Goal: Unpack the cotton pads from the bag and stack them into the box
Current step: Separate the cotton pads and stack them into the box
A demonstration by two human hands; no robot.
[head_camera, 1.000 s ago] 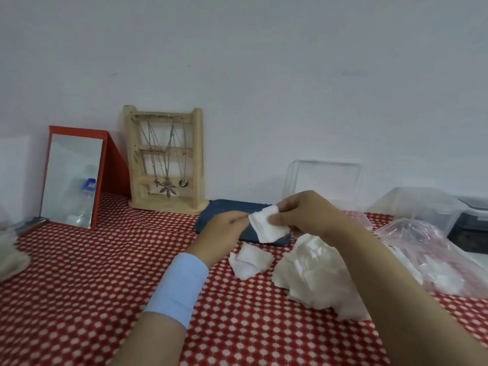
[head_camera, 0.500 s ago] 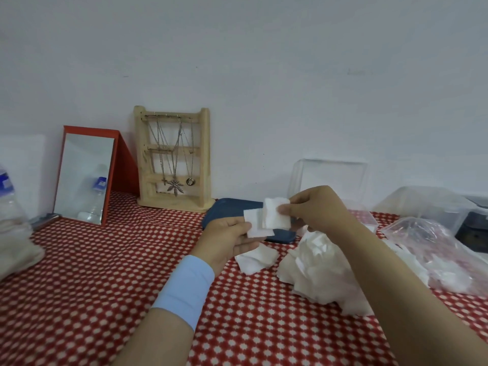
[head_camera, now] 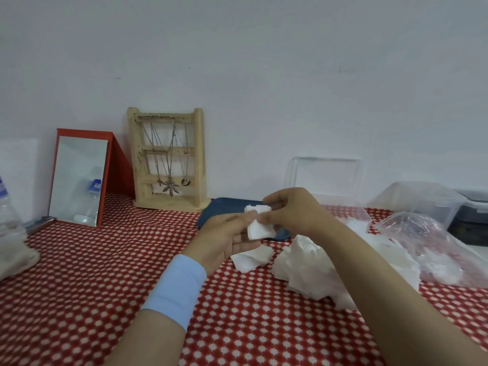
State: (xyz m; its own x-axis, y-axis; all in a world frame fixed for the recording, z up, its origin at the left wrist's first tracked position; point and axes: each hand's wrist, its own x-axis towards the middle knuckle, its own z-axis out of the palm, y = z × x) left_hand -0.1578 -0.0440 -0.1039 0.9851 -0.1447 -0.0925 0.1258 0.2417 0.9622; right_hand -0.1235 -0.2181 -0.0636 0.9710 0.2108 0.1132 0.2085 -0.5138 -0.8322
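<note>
Since the earlier frame the hands have closed together: left hand (head_camera: 227, 235) and right hand (head_camera: 294, 211) each pinch the cotton pads (head_camera: 260, 229) between thumb and fingers, just before the box (head_camera: 353, 211), with the bag (head_camera: 427, 241) to the right. The label on the bottle (head_camera: 8, 215) looks blue but is unreadable.

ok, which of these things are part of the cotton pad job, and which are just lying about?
Job: held pads, pinched by left hand and right hand; loose pad pile; plastic bag; clear box.
Lying about: mirror; necklace stand; water bottle; dark blue tray.
</note>
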